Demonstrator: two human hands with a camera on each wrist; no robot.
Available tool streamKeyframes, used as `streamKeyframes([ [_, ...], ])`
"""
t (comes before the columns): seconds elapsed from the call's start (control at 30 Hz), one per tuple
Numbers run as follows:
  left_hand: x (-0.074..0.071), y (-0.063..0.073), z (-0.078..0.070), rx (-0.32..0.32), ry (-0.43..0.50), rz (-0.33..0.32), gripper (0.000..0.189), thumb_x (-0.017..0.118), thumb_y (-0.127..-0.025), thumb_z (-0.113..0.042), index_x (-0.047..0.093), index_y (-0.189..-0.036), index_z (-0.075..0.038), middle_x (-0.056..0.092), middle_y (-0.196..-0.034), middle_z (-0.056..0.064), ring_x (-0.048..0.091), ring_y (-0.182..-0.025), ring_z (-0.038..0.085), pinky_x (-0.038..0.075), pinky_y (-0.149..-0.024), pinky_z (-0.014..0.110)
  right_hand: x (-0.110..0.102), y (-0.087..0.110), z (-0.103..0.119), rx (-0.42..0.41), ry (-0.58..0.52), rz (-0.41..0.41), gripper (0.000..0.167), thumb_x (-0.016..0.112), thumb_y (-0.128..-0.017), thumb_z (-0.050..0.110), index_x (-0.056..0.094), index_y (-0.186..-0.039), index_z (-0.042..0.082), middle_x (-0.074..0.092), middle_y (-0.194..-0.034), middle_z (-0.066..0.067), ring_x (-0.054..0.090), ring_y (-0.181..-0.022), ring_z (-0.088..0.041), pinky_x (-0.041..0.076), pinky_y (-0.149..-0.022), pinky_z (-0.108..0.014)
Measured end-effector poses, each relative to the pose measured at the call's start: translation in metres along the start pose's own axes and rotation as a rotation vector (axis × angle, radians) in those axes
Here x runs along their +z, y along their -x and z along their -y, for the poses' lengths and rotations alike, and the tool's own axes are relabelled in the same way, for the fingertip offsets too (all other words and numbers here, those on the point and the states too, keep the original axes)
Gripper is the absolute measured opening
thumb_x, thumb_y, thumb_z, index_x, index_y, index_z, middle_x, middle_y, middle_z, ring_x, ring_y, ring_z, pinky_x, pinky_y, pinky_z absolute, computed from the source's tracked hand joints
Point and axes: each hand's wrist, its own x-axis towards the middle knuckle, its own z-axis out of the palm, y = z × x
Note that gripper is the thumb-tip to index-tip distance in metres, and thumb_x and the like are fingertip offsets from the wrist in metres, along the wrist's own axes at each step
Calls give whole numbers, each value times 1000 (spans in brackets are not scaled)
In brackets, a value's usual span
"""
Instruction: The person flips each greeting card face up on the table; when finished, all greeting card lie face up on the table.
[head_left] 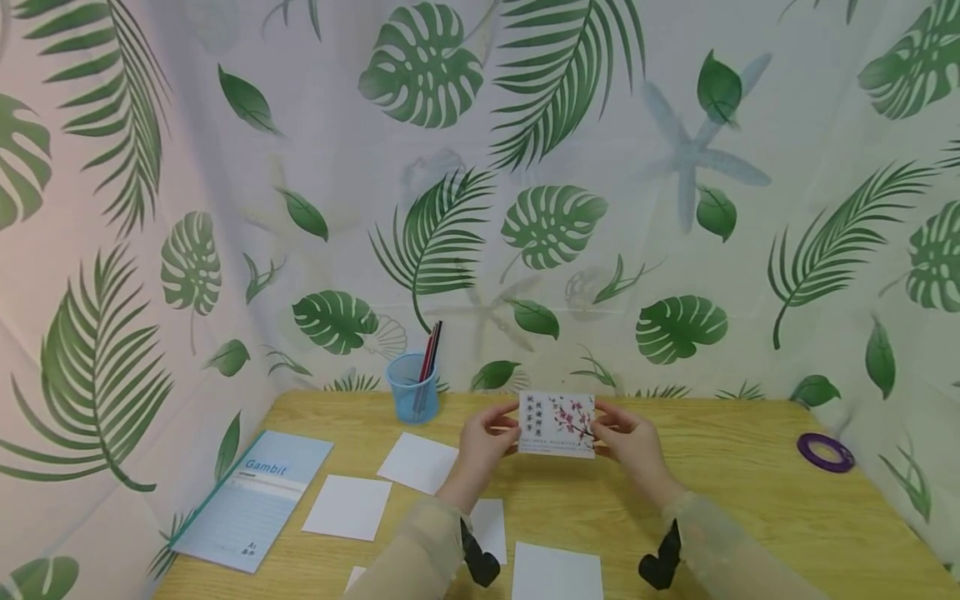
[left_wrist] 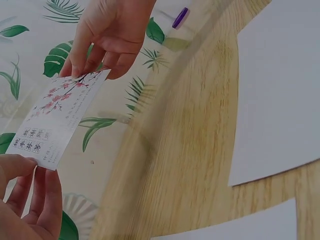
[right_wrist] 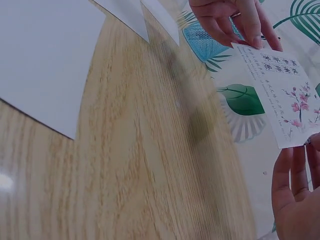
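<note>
Left hand (head_left: 477, 450) and right hand (head_left: 633, 446) are both closed in a pinch on one printed card (head_left: 557, 425), which is gripped at its two short sides and held up above the wooden surface (head_left: 720, 500). White and rectangular, the card is longer across than tall. Its right half is crossed by a dark branch with pink blossom, its left part is marked by two columns of bold black characters, and fine lines of text are set along its lower edge. Its printed face is turned toward the head view.

From there, the card's top is nearly lined up with the back edge of the surface, beyond which a leaf-patterned cloth (head_left: 480, 200) is hung. To the right of the right hand, a broad stretch of bare wood is seen, with a purple ring (head_left: 845, 458) laid at the right edge. More room is taken up on the left: a pale blue notebook (head_left: 255, 500) is placed along the left edge, and a blue mesh cup (head_left: 412, 407) is set near the back edge.

Five white sheets (head_left: 347, 507) can be counted on the surface, two partly covered by the left sleeve (head_left: 422, 542) and arm. One notebook, one cup and one ring are counted; the pencils (head_left: 429, 360) are too closely bunched to be numbered.
</note>
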Motion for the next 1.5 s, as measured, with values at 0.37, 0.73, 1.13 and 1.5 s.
streamKeyframes([
  [0.37, 9, -4, 4, -12, 72, 3, 40, 70, -84, 5, 71, -121, -11, 69, -103, 14, 64, -79, 14, 62, -74, 33, -10, -4, -4, -4, -30, 0, 50, 63, -96, 10, 49, -143, 5, 64, -92, 9, 65, -82, -5, 59, -71, -23],
  [0.73, 19, -8, 15, -112, 86, 67, 56, 68, -82, 12, 65, -131, -14, 66, -109, 13, 64, -85, 14, 61, -79, 34, -29, -19, -20, 23, -35, 98, 53, 66, -94, 7, 47, -144, 3, 64, -97, 3, 63, -83, -7, 60, -73, -24],
  [1.13, 28, -15, 25, -93, 59, 87, 58, 67, -81, 13, 64, -133, -12, 64, -105, 11, 60, -75, 12, 60, -72, 28, -31, -21, -19, 28, 1, 63, 53, 62, -96, 4, 44, -145, -1, 62, -98, 2, 62, -83, -5, 59, -71, -23],
  [1.5, 39, -16, 30, -70, 18, 54, 53, 64, -76, 17, 65, -126, 0, 67, -104, 15, 63, -74, 16, 59, -66, 28, -32, -27, -27, 65, 87, 29, 51, 60, -94, -3, 47, -143, -3, 62, -105, -7, 59, -85, -9, 57, -70, -22],
])
